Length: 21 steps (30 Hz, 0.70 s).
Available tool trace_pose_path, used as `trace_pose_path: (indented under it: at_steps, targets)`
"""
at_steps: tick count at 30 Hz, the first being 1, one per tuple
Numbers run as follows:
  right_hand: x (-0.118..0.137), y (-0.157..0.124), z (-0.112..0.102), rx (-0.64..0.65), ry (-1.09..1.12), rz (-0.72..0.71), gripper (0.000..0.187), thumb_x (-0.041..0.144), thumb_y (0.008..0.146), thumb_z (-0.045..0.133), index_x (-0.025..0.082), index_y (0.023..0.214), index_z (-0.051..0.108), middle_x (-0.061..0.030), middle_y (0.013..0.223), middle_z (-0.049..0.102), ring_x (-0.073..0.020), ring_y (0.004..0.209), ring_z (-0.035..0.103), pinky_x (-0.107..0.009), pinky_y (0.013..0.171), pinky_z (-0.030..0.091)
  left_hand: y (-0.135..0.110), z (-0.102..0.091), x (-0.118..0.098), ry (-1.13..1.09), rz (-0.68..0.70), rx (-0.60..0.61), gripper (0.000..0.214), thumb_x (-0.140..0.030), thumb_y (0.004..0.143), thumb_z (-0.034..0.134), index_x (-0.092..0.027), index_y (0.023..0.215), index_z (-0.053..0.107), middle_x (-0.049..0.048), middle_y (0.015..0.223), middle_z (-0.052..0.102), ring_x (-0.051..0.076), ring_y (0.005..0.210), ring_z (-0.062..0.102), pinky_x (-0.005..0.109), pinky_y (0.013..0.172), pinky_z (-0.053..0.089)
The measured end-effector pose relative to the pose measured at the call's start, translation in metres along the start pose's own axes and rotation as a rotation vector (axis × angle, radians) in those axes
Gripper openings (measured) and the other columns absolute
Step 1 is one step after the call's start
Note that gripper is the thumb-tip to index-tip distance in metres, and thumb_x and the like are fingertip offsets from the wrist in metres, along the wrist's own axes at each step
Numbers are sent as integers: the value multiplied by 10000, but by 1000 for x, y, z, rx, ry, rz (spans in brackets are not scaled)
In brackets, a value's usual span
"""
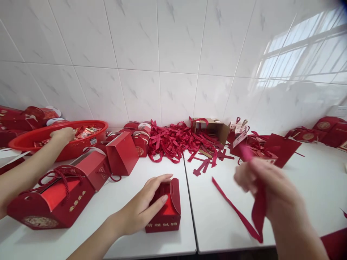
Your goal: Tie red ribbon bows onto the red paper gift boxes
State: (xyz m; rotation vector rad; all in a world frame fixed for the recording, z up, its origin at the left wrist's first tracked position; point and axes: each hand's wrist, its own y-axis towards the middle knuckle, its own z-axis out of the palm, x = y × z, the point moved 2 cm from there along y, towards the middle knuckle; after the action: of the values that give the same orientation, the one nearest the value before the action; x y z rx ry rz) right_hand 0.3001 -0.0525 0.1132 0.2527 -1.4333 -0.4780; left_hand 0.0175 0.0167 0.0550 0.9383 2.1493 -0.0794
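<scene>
My left hand (142, 207) lies across the left side and top of a small red gift box (163, 225), fingers stretched and thumb apart, touching it. The box stands upright on the white table, gold characters on its front; the hand hides its left end. To the right, my right hand (271, 191), smeared by motion, is closed round a dark red ribbon (238, 213). One length of the ribbon trails down to the tabletop and bends back up to the left.
At left, another person's hand (63, 134) reaches into a red plastic basket (61, 153) of wrapped sweets. Red boxes (78, 204) stand before it. Along the tiled wall lie a ribbon heap (170, 141), an open cardboard box (222, 131) and more red boxes (333, 131).
</scene>
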Motion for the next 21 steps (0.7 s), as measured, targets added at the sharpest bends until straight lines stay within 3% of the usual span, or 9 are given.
trace_pose_path:
  at_steps: [3,5,10,15,21]
  targets:
    - [-32,-2,32,379,-181,382,472,481,873,535,185,511,468,25,453,436,-97,446,353,-263,481,262,1,2,1,-117,-99,-41,442,-257,926,436,-280,1360,357,86,1331,523,241,1221,506,392,1017,440]
    - [-50,-1,47,486,-234,495,495,511,853,543,183,495,446,36,439,422,-80,429,329,-252,467,243,4,3,-3,-158,-120,-78,379,-234,893,478,-255,1268,425,83,1256,568,234,1167,544,374,982,465]
    - [-76,4,66,515,-201,530,484,464,836,541,191,460,409,55,407,369,-66,405,277,-250,449,206,12,3,-16,-119,-92,-83,124,-255,891,476,-218,994,534,60,1108,594,207,1024,578,348,915,485]
    - [-77,5,72,555,-195,558,475,472,827,543,190,464,423,55,406,387,-63,397,279,-246,439,198,13,3,-20,-69,-36,-27,183,-262,919,427,-207,986,589,76,1132,563,209,1088,536,352,989,431]
    - [-73,4,77,575,-204,552,472,485,820,540,194,471,409,53,415,386,-64,407,282,-242,435,203,14,5,-19,-65,-61,-52,187,-285,926,419,-214,924,592,67,1113,577,220,1084,533,372,999,411]
